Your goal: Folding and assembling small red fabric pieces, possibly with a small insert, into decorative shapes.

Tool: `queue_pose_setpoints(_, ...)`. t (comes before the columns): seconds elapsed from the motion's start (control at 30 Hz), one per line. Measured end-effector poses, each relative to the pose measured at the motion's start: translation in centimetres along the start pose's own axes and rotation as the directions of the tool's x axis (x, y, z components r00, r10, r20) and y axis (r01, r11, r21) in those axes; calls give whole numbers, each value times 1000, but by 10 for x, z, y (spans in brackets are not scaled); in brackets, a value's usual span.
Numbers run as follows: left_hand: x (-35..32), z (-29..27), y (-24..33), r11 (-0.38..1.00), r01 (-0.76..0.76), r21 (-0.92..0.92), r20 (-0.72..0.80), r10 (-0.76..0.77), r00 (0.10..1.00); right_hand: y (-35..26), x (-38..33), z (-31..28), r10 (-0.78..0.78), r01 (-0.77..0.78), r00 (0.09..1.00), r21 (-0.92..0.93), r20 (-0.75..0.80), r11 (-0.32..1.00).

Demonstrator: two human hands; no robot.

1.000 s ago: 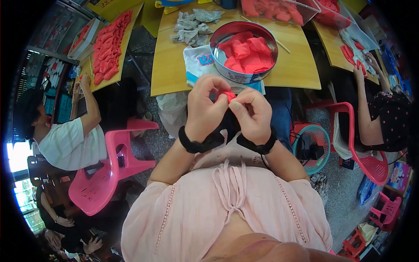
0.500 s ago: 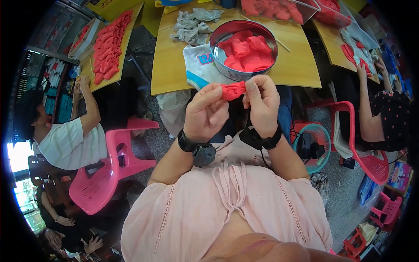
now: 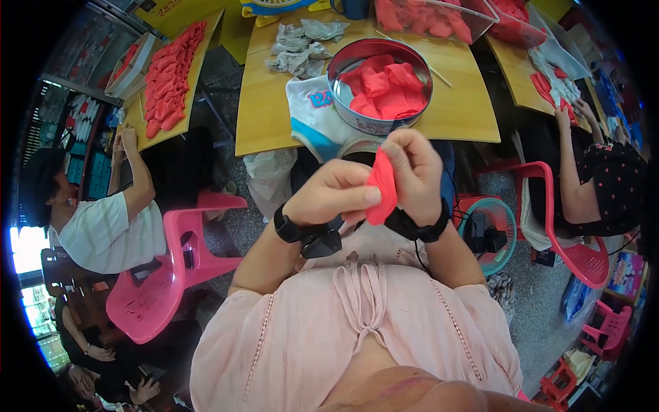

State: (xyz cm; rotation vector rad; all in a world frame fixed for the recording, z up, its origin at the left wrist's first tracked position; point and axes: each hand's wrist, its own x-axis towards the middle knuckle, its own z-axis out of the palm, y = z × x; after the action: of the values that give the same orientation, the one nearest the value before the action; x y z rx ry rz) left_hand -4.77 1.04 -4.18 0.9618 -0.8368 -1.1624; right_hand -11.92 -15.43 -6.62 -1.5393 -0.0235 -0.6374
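Observation:
Between my two hands, just off the table's near edge, is a small piece of soft red cloth (image 3: 382,191), stretched out long and upright. My left hand (image 3: 331,196) pinches its side, with the thumb lying over it. The top end is gripped between the thumb and fingers of my right hand (image 3: 414,172). Beyond them, a round metal tin (image 3: 371,126) holds several crumpled red cloth pieces (image 3: 388,86). The tin rests partly on a white and blue cloth (image 3: 310,122) with printed lettering, which hangs over the edge.
Grey crumpled bundles (image 3: 302,48) lie left of the tin on the wooden table (image 3: 467,110). A clear bin (image 3: 439,20) of red pieces stands at the back. A thin stick (image 3: 441,77) lies right of the tin. Co-workers sit at side tables, left and right, by pink chairs (image 3: 147,302).
The red piece has gone from a short, bunched roll held level to a longer, opened-out strip standing upright. Both hands have come closer to my body, the left one lower.

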Motion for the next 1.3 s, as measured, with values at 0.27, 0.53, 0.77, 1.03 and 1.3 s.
queue_pose_setpoints(0.27,0,-20,-2,978,-59,201,-452,146,880,62,135,-123,-230,-21,945,-742,-234,670)
queue_pose_setpoints(0.53,-1,-21,-5,889,77,451,-566,218,795,98,144,-160,341,-29,940,-993,12,115)
queue_pose_setpoints(0.77,1,-31,-10,871,-78,485,-603,397,692,53,93,-194,340,-388,921,-547,-192,742)
queue_pose_setpoints(1.03,13,-31,-1,940,-153,305,-575,310,757,-25,38,-114,425,-435,886,14,185,900)
queue_pose_setpoints(1.3,27,-23,2,889,-72,452,-642,380,666,-10,15,-38,395,-218,715,-353,577,910)
